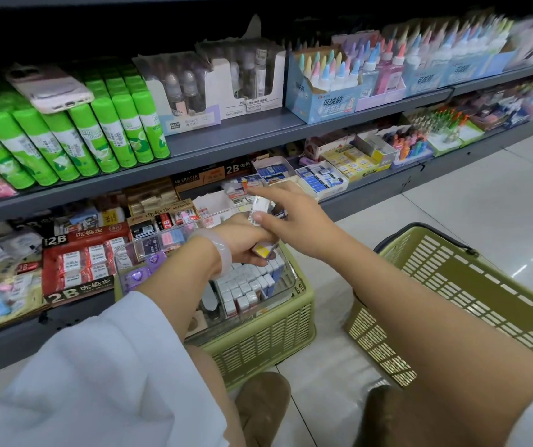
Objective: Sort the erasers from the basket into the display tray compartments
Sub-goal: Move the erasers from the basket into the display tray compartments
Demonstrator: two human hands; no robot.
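A small white wrapped eraser [259, 205] is pinched by the right hand [286, 209] at twelve o'clock above the clear plastic tray [286, 279]; a yellow-labelled eraser [263, 250] is gripped by the left hand [246, 238]. Either could be dropped into the wrong compartment.

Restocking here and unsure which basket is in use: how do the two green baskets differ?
The left basket holds a clear tray of erasers; the right basket shows nothing inside. The left basket sits against the shelf under both hands, the right basket out on the floor. Both are green slotted plastic.
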